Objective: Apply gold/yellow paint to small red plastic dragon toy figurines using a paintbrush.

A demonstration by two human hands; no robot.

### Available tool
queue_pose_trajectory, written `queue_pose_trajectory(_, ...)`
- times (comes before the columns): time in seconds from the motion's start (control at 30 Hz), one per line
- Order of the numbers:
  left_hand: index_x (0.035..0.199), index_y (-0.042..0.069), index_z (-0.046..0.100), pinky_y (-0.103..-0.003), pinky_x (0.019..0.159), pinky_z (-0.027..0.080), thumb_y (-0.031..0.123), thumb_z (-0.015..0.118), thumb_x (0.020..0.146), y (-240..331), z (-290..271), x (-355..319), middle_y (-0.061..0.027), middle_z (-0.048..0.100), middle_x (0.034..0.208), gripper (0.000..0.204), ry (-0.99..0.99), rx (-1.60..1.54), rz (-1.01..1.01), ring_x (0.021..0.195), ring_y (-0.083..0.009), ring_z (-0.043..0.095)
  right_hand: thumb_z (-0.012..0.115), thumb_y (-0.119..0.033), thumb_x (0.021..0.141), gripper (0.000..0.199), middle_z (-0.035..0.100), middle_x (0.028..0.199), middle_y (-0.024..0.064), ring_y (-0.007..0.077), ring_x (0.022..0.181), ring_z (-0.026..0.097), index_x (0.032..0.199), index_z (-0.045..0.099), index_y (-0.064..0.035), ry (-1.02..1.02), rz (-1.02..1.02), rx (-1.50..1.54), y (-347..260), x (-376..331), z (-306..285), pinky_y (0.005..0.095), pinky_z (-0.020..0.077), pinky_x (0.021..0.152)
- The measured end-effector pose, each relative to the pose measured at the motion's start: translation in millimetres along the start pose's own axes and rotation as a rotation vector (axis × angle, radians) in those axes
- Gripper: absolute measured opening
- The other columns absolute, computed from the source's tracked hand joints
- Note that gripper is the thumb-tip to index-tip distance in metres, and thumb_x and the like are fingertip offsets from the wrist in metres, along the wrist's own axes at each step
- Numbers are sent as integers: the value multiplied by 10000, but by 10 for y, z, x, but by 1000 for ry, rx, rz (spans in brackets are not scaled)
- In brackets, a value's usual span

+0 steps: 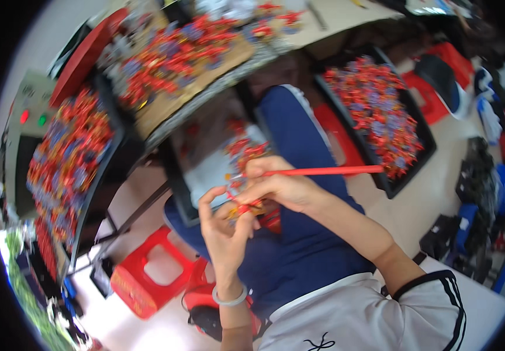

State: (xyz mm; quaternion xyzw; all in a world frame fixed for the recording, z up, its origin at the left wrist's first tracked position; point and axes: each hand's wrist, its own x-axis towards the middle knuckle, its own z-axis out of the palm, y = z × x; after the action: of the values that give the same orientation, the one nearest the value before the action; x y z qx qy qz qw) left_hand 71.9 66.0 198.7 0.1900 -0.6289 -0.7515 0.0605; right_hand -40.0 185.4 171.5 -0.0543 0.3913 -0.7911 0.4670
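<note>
My right hand (287, 188) grips a thin paintbrush (334, 171) with a long red handle, its tip pointing left. Between finger and thumb, my left hand (222, 231) pinches a small red and yellow piece (244, 208). Both hands are close together, and the brush tip is near the piece; whether they touch is too blurred to tell. Just beyond the hands, across my lap, rests a dark-rimmed tray (173, 169) with a pale bottom. Several small red pieces (245, 146) lie in it, partly behind my fingers.
A heap of red, purple and yellow pieces (185, 50) covers part of the worktable (223, 73) ahead. More pieces fill a black tray (390, 190) at the right and a dark bin (127, 143) at the left. A red stool (141, 292) stands at the lower left.
</note>
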Motion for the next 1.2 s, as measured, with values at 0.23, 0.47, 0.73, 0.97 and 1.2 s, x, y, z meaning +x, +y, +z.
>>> queue_pose_trajectory(0.23,1331,-3,296,-202,544,449,146,597,919,-259,311,55,-170,653,908,532,-205,28,50,669,-156,624,750,-8,735,302,643,694,78,105,607,607,709,460,-87,260,-231,-151,-274,-554,-346,237,443,522)
queue_pose_trajectory(0.47,1364,6,322,-197,609,463,143,543,953,-595,-123,258,-124,626,1051,486,-65,376,71,764,-114,623,714,-52,802,305,659,680,59,94,580,579,709,424,-70,1408,-936,-1260,-1431,-1748,-1927,266,474,538)
queue_pose_trajectory(0.73,1280,43,464,-304,702,524,132,597,909,-1072,-972,849,-159,660,977,404,78,765,30,789,-197,654,643,-85,888,299,599,689,43,123,715,619,682,426,-84,1392,-1172,-922,-1541,-1998,-2504,242,474,662)
queue_pose_trajectory(0.97,1110,39,573,-430,853,473,115,669,783,-1782,-569,1503,-199,606,1033,349,14,961,362,972,-368,594,546,8,885,266,661,767,166,225,730,615,684,389,-69,814,-1169,-858,-550,-1082,-1058,330,484,756)
queue_pose_trajectory(1.2,1093,41,592,-444,834,464,151,675,818,-1585,-366,1262,-232,558,1028,308,112,838,79,950,-405,573,690,92,690,258,594,688,113,282,603,592,648,464,-25,65,-1343,-1556,338,-31,-846,348,511,540)
